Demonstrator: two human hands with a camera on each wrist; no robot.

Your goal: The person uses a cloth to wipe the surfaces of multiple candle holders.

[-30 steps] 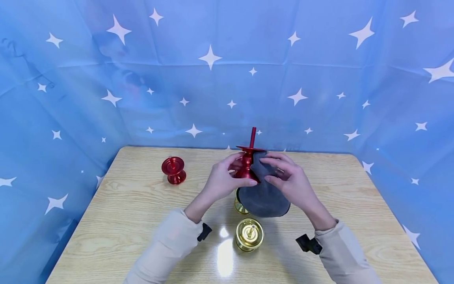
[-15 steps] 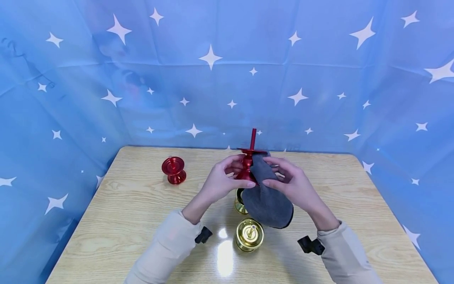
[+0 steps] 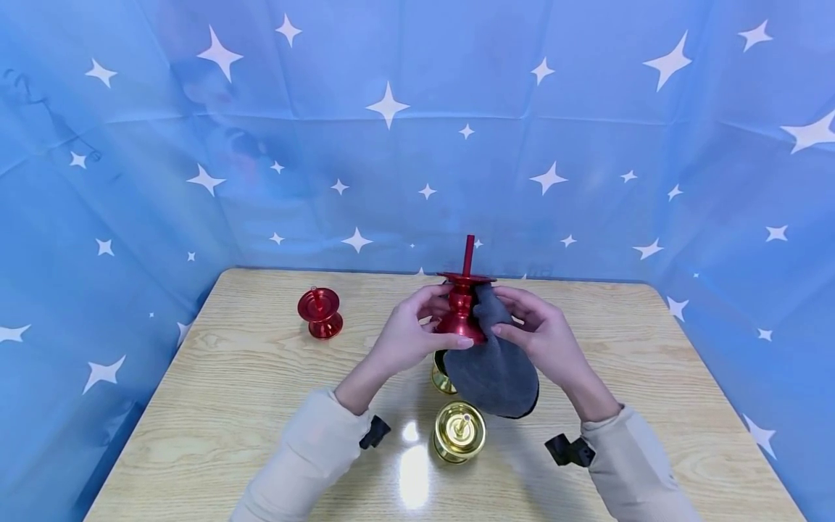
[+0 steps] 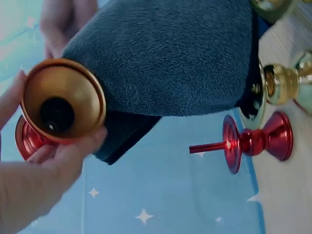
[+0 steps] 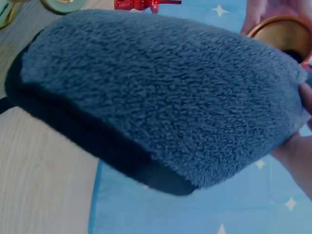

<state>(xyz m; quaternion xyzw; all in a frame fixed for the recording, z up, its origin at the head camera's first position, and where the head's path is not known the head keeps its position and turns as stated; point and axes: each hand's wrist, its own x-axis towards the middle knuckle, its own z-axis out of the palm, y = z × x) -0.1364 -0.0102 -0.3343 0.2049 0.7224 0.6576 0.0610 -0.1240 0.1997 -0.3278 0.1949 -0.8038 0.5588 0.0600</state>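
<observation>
My left hand (image 3: 409, 330) grips a red candle holder (image 3: 461, 319) by its flared base, the spike upright and the holder raised off the table. In the left wrist view its hollow, gold-coloured underside (image 4: 80, 105) faces the camera, thumb and fingers at the rim. Just right of it, my right hand (image 3: 544, 333) pinches a dark grey fuzzy cloth (image 3: 496, 377) against the holder's side. The cloth hangs below both hands, and in the right wrist view the cloth (image 5: 165, 92) covers much of the frame.
Another red holder (image 3: 320, 306) stands at the table's back left. A gold holder (image 3: 459, 433) stands in front of the hands; a second gold one (image 3: 443, 380) is partly hidden by the cloth. Behind the wooden table (image 3: 248, 406) hangs a blue starred curtain (image 3: 483, 72).
The held red holder has shifted slightly right, and more of its base shows. The cloth has moved from behind it toward its right side and hangs a little lower than at first.
</observation>
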